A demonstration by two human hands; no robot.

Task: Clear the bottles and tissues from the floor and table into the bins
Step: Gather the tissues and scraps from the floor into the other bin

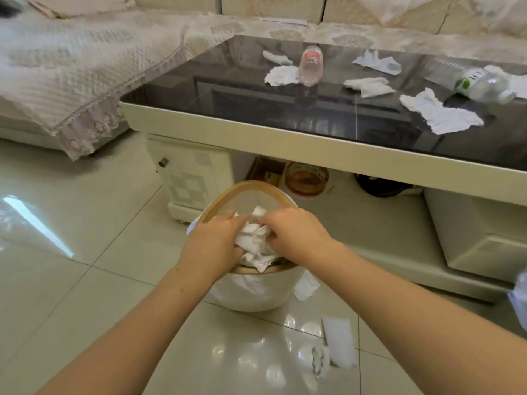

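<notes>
Both hands together over the mouth of the round bin (219,208), directly in front of the body: left hand (212,246) and right hand (296,232) curled from opposite sides round one wad of white tissues (255,243), fingers pressed into it, wad level with the rim and partly inside. Judged step: stuffing this load down, then release. Remaining items in two groups. On the floor, just below and to the right of the hands: a tissue against the bin wall (306,285), a flat white sheet (339,342) and a small crumpled piece (319,362) beside it, all nearer the right hand. On the dark glass table (256,121), beyond and above the hands: several tissues spread from centre to right, a clear bottle with red label (310,67) lying on its side almost straight ahead, long axis running away from the hands, base end nearer; a second bottle with green label (484,84) far to the right, lying roughly across the view, well apart from either hand. Probable next reach: right hand down to the floor tissues, shortest path, no table edge to clear. Red-label bottle about equally reachable by either hand; green-label bottle a right-hand item. Second bin not identifiable here.
</notes>
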